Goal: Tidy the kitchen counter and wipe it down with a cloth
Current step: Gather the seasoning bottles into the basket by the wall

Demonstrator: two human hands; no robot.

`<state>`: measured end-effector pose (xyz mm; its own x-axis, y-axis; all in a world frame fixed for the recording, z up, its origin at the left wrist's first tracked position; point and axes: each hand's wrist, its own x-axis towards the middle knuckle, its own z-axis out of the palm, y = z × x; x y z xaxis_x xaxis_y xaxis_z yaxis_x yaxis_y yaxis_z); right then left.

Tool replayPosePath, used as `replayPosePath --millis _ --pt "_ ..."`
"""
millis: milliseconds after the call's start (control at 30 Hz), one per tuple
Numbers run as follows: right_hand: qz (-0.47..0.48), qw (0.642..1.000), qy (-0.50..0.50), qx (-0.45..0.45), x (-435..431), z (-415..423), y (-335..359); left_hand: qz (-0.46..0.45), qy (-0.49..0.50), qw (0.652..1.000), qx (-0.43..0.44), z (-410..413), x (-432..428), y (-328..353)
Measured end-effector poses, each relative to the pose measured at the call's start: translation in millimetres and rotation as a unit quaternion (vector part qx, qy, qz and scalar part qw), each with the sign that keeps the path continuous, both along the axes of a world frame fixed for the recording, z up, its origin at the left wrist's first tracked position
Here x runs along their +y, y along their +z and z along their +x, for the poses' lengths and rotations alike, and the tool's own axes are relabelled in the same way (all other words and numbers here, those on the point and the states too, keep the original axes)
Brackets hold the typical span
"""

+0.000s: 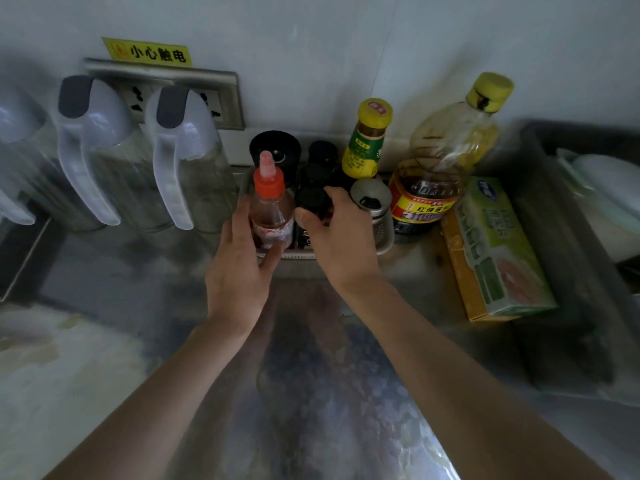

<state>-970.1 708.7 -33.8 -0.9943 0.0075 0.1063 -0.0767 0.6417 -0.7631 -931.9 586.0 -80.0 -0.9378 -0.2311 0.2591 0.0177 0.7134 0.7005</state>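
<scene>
A small tray (384, 245) at the back of the steel counter (311, 393) holds several condiment bottles. My left hand (239, 271) grips a clear bottle with an orange cap (272, 202) at the tray's front left. My right hand (341, 233) holds a dark bottle with a black cap (311, 200) beside it. A steel shaker (372, 199) stands just right of my right hand. No cloth is in view.
Behind the tray stand a black grinder (275, 147), a yellow-capped sauce bottle (367, 140) and a large oil bottle (446, 150). A green box (498, 244) lies to the right, next to a grey bin (568, 237). Glass jugs (180, 161) line the left wall under a socket (138, 98).
</scene>
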Motion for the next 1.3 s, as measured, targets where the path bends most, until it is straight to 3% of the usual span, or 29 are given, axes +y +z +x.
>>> replayPosePath --millis 133,233,400,600,800,967,1300 --pt "0.002 1.0 -0.003 -0.011 0 -4 -1 0.01 -0.002 1.0 -0.007 -2 -1 0" --pt "0.072 0.997 0.014 0.005 0 -6 2 0.034 -0.005 0.999 -0.01 -8 -4 4" --pt "0.079 0.988 -0.005 0.134 -3 -17 25 0.039 -0.015 0.999 -0.015 -16 -9 7" --pt "0.179 0.982 -0.001 0.067 -12 -53 29 0.06 -0.037 0.998 -0.001 -17 -16 1" --pt "0.147 0.986 0.013 0.082 -12 -46 22 0.065 -0.048 0.997 -0.002 -16 -21 3" --pt "0.098 0.994 0.024 0.034 -6 -41 26 0.071 -0.048 0.996 -0.006 -16 -21 2" --pt "0.119 0.992 0.007 0.05 -13 -44 27 0.075 -0.034 0.997 -0.001 -16 -15 2"
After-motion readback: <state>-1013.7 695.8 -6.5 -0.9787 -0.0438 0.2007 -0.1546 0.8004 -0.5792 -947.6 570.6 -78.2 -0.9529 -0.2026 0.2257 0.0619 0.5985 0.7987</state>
